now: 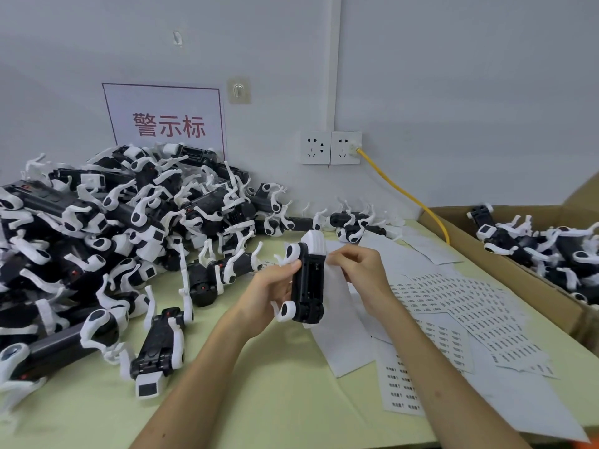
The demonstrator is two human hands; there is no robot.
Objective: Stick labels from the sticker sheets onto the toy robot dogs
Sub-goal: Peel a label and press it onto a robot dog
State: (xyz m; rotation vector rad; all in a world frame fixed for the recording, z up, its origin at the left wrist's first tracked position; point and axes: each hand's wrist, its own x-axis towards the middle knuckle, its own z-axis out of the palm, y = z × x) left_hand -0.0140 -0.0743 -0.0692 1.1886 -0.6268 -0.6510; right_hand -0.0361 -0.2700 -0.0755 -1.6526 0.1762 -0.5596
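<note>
Left grip (275, 286) is clamped around the held dog (308, 280), thumb on its near flank and fingers behind. The dog is lifted off the table (259, 384), long axis upright and dark underside turned to the camera, I judge to give the label a flat, steady face. Right grip (359, 267) has its fingertips bunched against the dog's right edge near the top. I cannot tell whether a label sits between them or is already down; it is too small to see. Sticker sheets (470, 306) lie fanned just right of and below the right grip, an easy reach for the next peel. The pile of dogs (113, 228) crowds the table left of the left grip, with stray legs reaching close. The cardboard box (505, 264), farther right past the sheets, holds more dogs, likely the finished ones. Free table is mostly nearer me than either grip, and the table's right edge lies under the sheets.
</note>
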